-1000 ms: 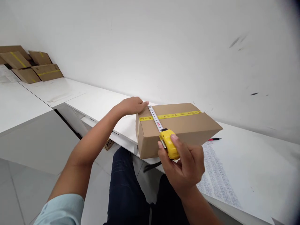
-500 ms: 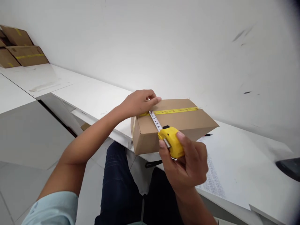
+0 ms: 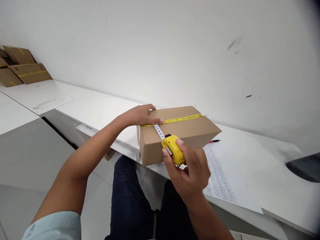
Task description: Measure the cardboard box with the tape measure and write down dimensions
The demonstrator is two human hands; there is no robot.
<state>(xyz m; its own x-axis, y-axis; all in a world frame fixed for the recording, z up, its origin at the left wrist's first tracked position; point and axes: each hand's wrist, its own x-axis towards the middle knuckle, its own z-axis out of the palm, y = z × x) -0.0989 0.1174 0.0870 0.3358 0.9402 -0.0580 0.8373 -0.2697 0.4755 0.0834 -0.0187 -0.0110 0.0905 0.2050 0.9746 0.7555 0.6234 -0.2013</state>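
A closed cardboard box with yellow tape along its top sits on the white desk in front of me. My left hand grips its far left edge, fingers bent over the rim and thumb lying on top beside the metal blade. The blade's end is hidden under that hand. My right hand is closed round a yellow tape measure at the box's near top edge. The short run of blade lies across the top, its numbers showing.
Several taped cardboard boxes are stacked at the far left. Right of the box lie a printed sheet and a red and black pen. A dark object stands at the right edge. Another carton shows below the desk.
My left thumb has come down flat onto the box top, and its fingers now reach over the far edge. The view has shifted slightly; the right hand keeps holding the tape measure.
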